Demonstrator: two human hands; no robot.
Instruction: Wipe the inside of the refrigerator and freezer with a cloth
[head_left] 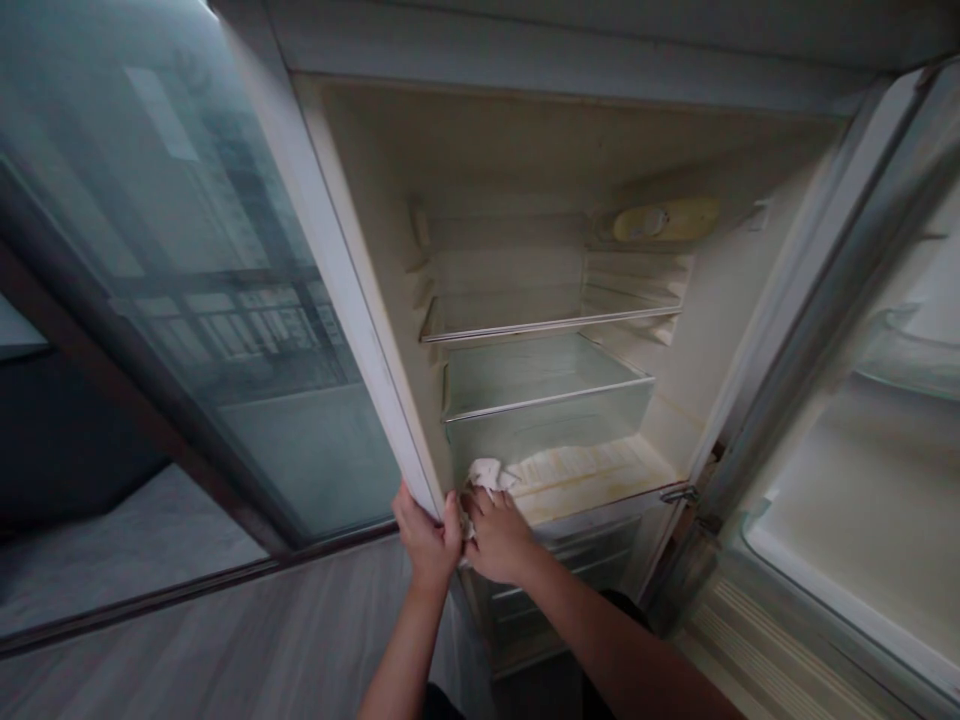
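An open, empty fridge [360,250] fills the view. My left hand [426,540] grips the fridge's left front edge near its lower corner. Beside it, my right hand [497,535] presses a crumpled white cloth [486,473] onto the stained, yellowed bottom shelf [592,470] at its front left corner. Above the shelf sit two glass shelves [547,390], both bare.
The fridge door [862,480] hangs open at the right with a clear door bin. A glass sliding door [187,300] stands close at the left. A drawer front [570,570] sits below the bottom shelf. Wood-look floor lies underfoot.
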